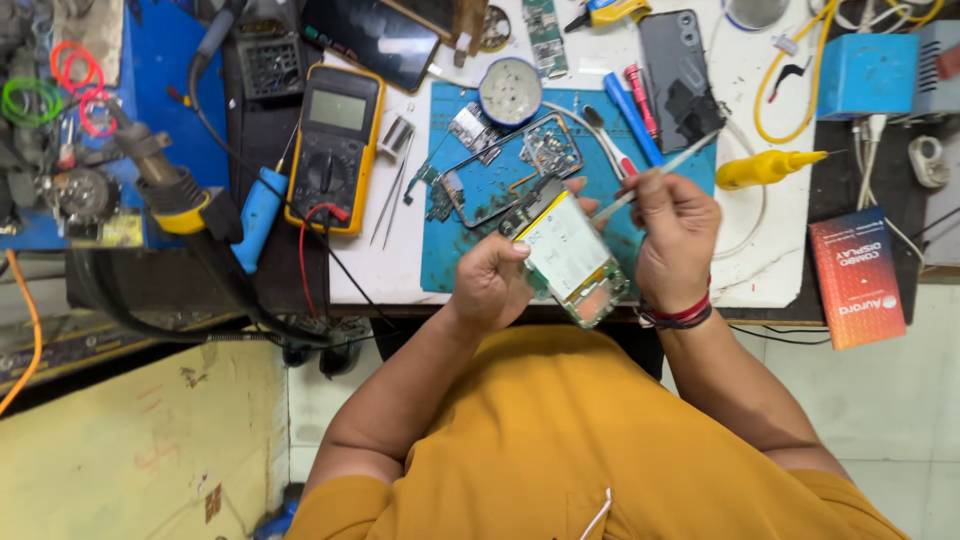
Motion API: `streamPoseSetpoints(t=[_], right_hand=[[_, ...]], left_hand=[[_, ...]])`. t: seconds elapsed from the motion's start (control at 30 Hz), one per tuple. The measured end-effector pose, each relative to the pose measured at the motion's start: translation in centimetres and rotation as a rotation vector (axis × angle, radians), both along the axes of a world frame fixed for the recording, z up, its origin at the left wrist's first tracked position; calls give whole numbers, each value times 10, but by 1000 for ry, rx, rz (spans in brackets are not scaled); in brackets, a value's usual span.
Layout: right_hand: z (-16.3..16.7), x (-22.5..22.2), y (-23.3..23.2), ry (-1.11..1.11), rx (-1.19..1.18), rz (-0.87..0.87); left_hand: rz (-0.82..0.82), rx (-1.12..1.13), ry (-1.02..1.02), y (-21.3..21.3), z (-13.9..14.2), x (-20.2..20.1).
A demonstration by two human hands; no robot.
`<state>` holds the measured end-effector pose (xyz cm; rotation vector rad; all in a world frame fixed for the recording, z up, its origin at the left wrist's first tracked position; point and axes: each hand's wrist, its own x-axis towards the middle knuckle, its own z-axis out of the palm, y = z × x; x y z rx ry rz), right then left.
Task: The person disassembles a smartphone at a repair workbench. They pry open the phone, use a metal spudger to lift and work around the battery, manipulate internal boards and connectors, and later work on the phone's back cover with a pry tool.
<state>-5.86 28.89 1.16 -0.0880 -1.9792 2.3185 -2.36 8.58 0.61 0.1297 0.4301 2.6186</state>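
Left hand [490, 285] grips an opened phone [570, 258] while the right hand [675, 235] pinches a thin white brush [655, 177] above it, seemingly cleaning its internals.

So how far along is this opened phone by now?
Done: the back cover is off and a bare frame lies on the blue mat. In hand: left hand holds the opened phone, right hand a thin tool. Left: closing it up.

The left hand [490, 285] hides the opened phone's [572, 258] near edge (fingertips too).
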Motion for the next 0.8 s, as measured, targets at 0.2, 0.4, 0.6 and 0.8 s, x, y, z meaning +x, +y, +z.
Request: streamPoseSetpoints(t=[0.2, 0.4, 0.6, 0.8], right_hand=[[-9, -7, 11, 149, -98, -152], [13, -57, 59, 31, 160, -135], [31, 1, -16, 183, 454, -116], [38, 34, -44, 752, 976, 271]], left_hand=[[-53, 98, -29, -3, -3, 2], [33, -17, -115, -19, -18, 10], [233, -129, -176, -8, -32, 6], [316, -210, -276, 0, -31, -6]])
